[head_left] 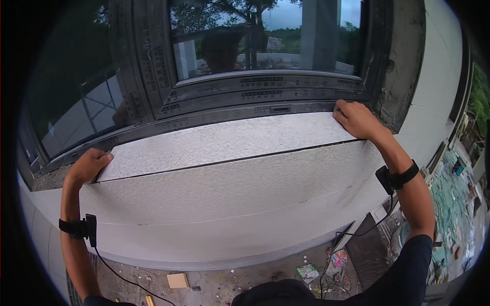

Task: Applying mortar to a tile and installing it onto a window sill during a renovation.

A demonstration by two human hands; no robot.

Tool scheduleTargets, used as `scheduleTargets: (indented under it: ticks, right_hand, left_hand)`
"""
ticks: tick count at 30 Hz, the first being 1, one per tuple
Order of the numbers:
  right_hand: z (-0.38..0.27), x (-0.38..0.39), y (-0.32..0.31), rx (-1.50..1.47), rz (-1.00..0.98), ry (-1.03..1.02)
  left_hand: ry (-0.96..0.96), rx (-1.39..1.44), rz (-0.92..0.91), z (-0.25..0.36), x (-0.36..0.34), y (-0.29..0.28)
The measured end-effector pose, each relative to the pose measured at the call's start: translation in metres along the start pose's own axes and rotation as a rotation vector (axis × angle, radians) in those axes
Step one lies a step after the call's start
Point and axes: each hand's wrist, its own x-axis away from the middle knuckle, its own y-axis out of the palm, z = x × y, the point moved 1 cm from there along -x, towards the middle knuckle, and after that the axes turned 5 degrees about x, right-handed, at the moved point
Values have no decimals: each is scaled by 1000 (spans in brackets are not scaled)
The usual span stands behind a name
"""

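Observation:
A long, pale speckled panel (224,143) lies along the sill below the window. My left hand (91,166) is closed at the panel's left end, its thumb on the near side and its other fingertips mostly hidden. At the far right end, my right hand (356,120) curls over the panel, knuckles close to the dark window frame (265,96). A thin dark gap runs between the panel's near edge and the speckled wall face (224,188) below it.
Rough mortar (400,66) shows beside the frame on the right. Below the wall, the littered ground holds a tan square piece (177,280) and a green-and-white packet (308,273). Green sheeting (454,204) with debris spreads at the far right. Cables hang from straps on both forearms.

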Motion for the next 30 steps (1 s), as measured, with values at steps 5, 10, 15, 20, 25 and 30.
scheduleTargets:
  ticks: [5,10,15,20,25,30]
  right_hand:
    - [3,-2,2,38,-18,-47]
    - [7,-2,0,8,-71,-59]
    - [9,1,-3,-29,-84,-53]
    - [15,7,-4,-17,-59,-46]
    - [17,6,-2,11,-65,-40]
    - [14,4,-1,31,-70,-50]
  left_hand:
    - [87,-32,55,-18,-11,4]
    - [107,52,-9,-28,-18,4]
    - [92,74,-26,-26,-19,3]
    - [130,34,-51,-14,-18,3]
    - [147,75,-59,-10,-16,4]
    - [165,54,-61,-10,-14,2]
